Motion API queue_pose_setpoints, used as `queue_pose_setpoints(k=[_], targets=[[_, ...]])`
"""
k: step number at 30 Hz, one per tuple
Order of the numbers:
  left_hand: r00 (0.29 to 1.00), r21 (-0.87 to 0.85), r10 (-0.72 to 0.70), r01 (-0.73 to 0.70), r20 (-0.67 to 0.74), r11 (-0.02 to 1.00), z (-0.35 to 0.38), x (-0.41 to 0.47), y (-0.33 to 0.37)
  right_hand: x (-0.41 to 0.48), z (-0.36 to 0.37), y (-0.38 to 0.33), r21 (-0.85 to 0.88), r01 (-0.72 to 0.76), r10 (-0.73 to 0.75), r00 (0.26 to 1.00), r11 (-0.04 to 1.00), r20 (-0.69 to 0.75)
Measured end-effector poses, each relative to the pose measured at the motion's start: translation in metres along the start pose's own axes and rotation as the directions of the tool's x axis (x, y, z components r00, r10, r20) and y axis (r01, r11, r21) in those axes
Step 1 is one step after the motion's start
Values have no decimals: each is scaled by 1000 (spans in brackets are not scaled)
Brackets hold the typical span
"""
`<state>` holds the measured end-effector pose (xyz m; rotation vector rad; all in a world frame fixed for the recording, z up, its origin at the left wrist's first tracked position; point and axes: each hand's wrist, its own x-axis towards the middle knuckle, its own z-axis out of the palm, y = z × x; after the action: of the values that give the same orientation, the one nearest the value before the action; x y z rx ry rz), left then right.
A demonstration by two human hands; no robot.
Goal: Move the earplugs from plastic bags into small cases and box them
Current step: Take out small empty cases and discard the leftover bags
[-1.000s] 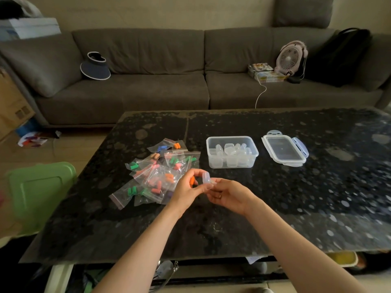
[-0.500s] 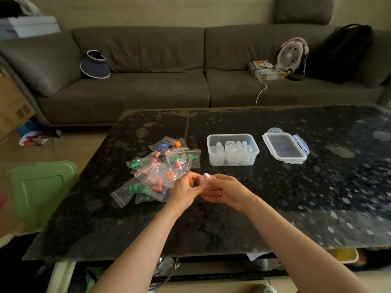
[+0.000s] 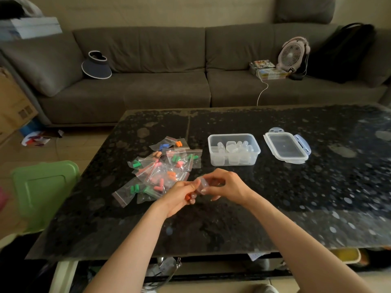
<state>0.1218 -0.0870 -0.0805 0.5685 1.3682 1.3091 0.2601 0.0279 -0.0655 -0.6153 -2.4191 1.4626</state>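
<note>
Both hands meet over the dark table, just in front of a pile of small plastic bags holding green, orange, pink and blue earplugs. My right hand pinches a small clear case between fingers and thumb. My left hand touches the same case from the left, and orange earplugs show under its curled fingers. Behind the hands stands a clear plastic box with several small clear cases in it. Its lid lies flat to the right.
A grey sofa runs along the table's far side, with a visor cap, books and a small fan on it. A green plastic lid and a cardboard box are on the floor at left.
The hands have come closer together on the small case. The orange earplugs have gone from between the left fingertips to lower in that hand's fingers.
</note>
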Motion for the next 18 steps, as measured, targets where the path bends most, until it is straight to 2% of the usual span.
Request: queue_pose_setpoints(k=[2, 5, 7, 9, 11, 13, 15, 18], targets=[[1000, 91, -13, 14, -14, 996, -3, -1, 0, -1, 0, 0, 60, -57, 55, 998, 997, 44], [998, 295, 7, 14, -70, 955, -3, -2, 2, -2, -1, 3, 206, -147, 147, 989, 967, 16], [983, 451, 100, -21, -152, 892, 0, 0, 2, -2, -2, 5, 296, -233, 247, 969, 927, -12], [940, 545, 234, -63, -249, 836, 5, 2, 2, -1, -1, 7, 355, -330, 359, 933, 875, -19], [903, 537, 319, -124, -286, 834, 9, 4, 2, 0, 2, 7, 387, -390, 441, 896, 836, -52], [891, 515, 377, -205, -254, 832, 14, 3, 3, 1, 5, 5, 425, -420, 497, 863, 802, -84], [850, 559, 486, -308, -201, 770, 19, 2, 4, 1, 9, 1, 485, -424, 525, 847, 765, -87], [752, 609, 641, -440, -151, 660, 23, 2, 3, 2, 14, -1, 530, -413, 532, 842, 740, -86]])
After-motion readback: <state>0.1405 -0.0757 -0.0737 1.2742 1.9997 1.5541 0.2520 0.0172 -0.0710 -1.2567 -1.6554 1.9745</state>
